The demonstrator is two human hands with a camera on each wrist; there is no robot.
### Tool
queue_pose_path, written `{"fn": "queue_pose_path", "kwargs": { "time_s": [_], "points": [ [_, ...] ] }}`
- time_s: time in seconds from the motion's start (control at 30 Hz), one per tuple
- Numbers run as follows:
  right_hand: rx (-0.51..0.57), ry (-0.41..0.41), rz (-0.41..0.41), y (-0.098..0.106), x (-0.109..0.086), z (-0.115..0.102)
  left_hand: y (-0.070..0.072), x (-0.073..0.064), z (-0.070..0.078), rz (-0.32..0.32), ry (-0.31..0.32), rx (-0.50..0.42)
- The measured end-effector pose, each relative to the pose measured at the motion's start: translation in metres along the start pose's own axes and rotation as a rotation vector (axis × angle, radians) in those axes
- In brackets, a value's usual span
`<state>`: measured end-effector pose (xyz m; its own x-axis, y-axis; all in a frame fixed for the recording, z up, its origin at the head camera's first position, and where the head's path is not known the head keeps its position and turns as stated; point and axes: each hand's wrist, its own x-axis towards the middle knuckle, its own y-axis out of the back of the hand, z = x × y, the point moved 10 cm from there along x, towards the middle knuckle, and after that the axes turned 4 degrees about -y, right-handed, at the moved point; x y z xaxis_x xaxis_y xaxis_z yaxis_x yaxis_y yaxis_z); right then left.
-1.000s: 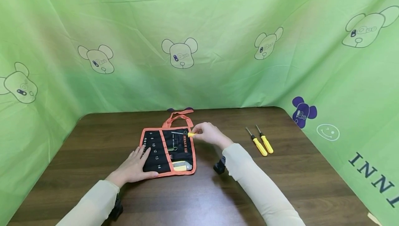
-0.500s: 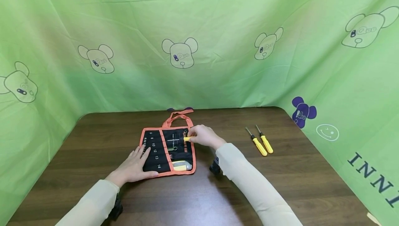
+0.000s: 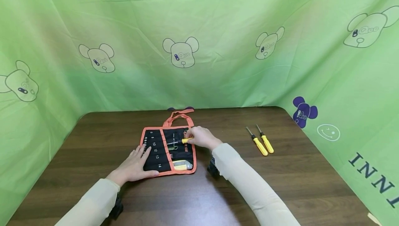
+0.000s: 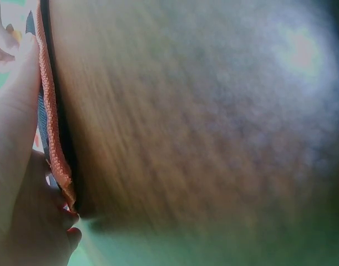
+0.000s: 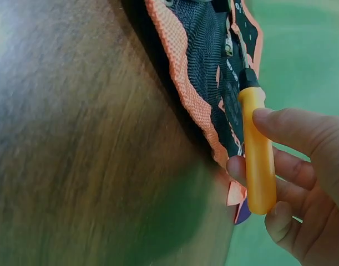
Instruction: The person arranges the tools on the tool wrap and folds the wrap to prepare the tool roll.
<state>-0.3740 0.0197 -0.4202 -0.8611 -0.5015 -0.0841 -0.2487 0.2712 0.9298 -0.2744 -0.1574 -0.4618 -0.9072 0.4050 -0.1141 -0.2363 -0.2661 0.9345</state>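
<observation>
A black tool pouch (image 3: 156,163) with orange edging lies unfolded on the table. My left hand (image 3: 134,167) rests on its left part, fingers spread, thumb along the near edge. Above the pouch's right half, my right hand (image 3: 202,137) pinches a screwdriver (image 5: 258,149) by its yellow handle between thumb and fingers. Its thin shaft points left, the tip right at the orange middle strip. A yellow-and-grey utility knife (image 3: 183,165) sits in the pouch's nearest right pocket. Farther up, a small greenish tool (image 3: 172,147) shows in another slot.
Two more yellow-handled screwdrivers, the left screwdriver (image 3: 259,146) and the right screwdriver (image 3: 267,144), lie to the right on the brown wooden table (image 3: 218,198). Orange straps (image 3: 178,116) extend from the pouch's far edge. Green printed cloth (image 3: 218,46) hangs behind the table.
My right hand has moved left and slightly nearer with the screwdriver, bringing the tip to the orange middle strip. My left hand has stayed on the pouch.
</observation>
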Motion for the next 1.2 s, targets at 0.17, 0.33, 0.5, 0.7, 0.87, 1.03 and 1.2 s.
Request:
{"fn": "queue_pose_path", "kwargs": {
  "time_s": [0.17,0.33,0.5,0.7,0.87,1.03,1.2],
  "points": [
    [-0.007,0.017,0.002,-0.001,0.001,-0.005,0.000,0.000,0.001,0.001,-0.002,-0.005],
    [-0.055,0.009,0.018,0.000,0.002,-0.003,0.001,0.000,0.001,0.000,-0.005,0.003],
    [-0.047,-0.010,0.018,0.000,0.002,0.003,0.001,0.000,0.000,-0.002,-0.001,-0.001],
    [-0.068,0.041,0.024,-0.002,0.001,-0.004,0.000,0.000,0.000,-0.005,0.001,-0.004],
    [-0.069,0.062,0.046,-0.001,0.002,-0.011,-0.001,0.000,0.000,-0.003,0.003,-0.006],
    [-0.024,0.088,0.040,-0.003,0.004,-0.020,0.000,0.000,0.000,-0.005,0.004,-0.006],
    [0.013,0.117,0.032,-0.006,0.006,-0.027,0.001,0.000,0.002,-0.007,0.001,-0.011]
  ]
}}
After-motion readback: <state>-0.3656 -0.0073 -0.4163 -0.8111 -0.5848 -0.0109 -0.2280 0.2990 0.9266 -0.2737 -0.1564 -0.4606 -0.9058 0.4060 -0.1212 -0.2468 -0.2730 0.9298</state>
